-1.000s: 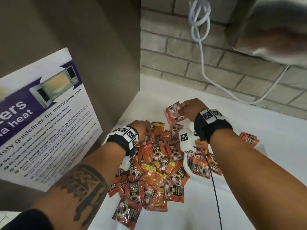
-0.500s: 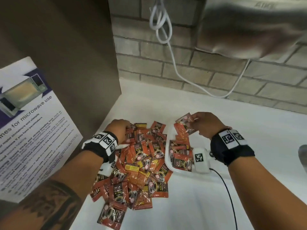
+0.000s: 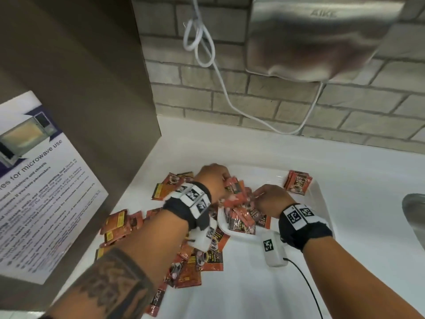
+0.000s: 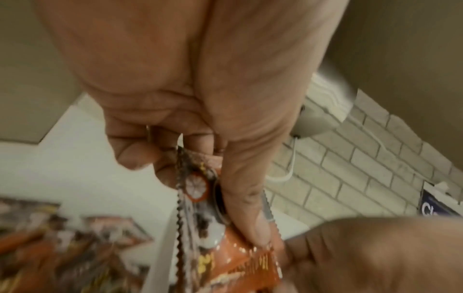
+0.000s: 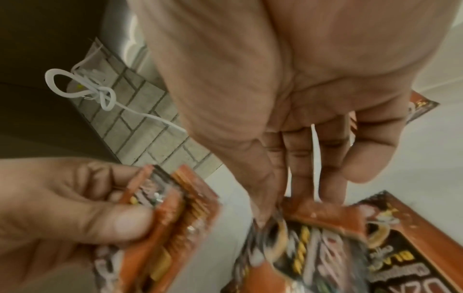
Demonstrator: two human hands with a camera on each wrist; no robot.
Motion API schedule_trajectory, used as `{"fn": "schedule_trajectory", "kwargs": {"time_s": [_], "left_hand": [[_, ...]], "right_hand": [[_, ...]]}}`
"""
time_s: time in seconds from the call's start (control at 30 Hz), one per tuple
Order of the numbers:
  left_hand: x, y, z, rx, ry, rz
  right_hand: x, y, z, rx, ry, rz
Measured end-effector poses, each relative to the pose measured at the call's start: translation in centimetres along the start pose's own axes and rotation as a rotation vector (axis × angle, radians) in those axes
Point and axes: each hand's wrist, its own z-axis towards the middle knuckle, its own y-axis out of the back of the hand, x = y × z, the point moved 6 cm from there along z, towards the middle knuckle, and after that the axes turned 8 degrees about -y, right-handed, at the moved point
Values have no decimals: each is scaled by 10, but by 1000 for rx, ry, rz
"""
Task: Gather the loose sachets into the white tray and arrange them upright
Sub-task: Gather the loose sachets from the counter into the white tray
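Note:
Orange and black sachets (image 3: pixel 118 224) lie loose on the white counter, left of and in front of the white tray (image 3: pixel 322 199). My left hand (image 3: pixel 216 178) holds a bunch of sachets (image 3: pixel 234 189) over the tray's left end; thumb and fingers pinch them in the left wrist view (image 4: pixel 210 218). My right hand (image 3: pixel 264 196) is just to the right, its thumb and fingertips (image 5: pixel 300 188) pinching the top edge of a sachet (image 5: pixel 320 210) among those standing in the tray (image 3: pixel 239 223). A small stack (image 3: pixel 297 181) leans at the tray's far right.
A metal hand dryer (image 3: pixel 322 38) and a looped white cable (image 3: pixel 202 42) hang on the brick wall behind. A microwave poster (image 3: pixel 41 180) covers the brown panel on the left. A steel sink rim (image 3: pixel 414 215) is at the right edge. A white tagged box (image 3: pixel 273 247) hangs below my right wrist.
My left hand left the loose pile and came over the tray with a bunch of sachets. My right hand came nearer, from the tray's far side to the sachets at its left end.

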Motion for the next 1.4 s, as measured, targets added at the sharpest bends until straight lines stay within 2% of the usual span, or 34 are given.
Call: {"fn": "schedule_trajectory", "kwargs": {"time_s": [0.1,0.33,0.5,0.57,0.63,0.8,0.93,1.03,1.2,1.4], "left_hand": [[-9,-34,3,41,-6,-17],[-5,-56,2,-18,-33,-60],[17,-33,-9,-130,-42,-163],[44,-14,-15,-218,20,-160],[84,4,-20,-248,127,-103],[170,24,-29,-96,371,94],[195,22,-22,4,362,97],[201,14,-13,30,342,65],[208,6,-5,9,355,74],[212,5,-1,-2,311,-14]], "right_hand": [[-2,12,-8,-42,51,-137],[4,32,-16,-119,133,98],[36,34,-13,-121,235,234],[54,32,-15,-105,291,240],[75,27,-17,-78,349,227],[141,3,-15,-3,427,64],[192,-38,6,85,387,-166],[215,-71,28,77,357,-344],[217,-102,55,-36,285,-402],[210,-107,72,-47,252,-456]]}}
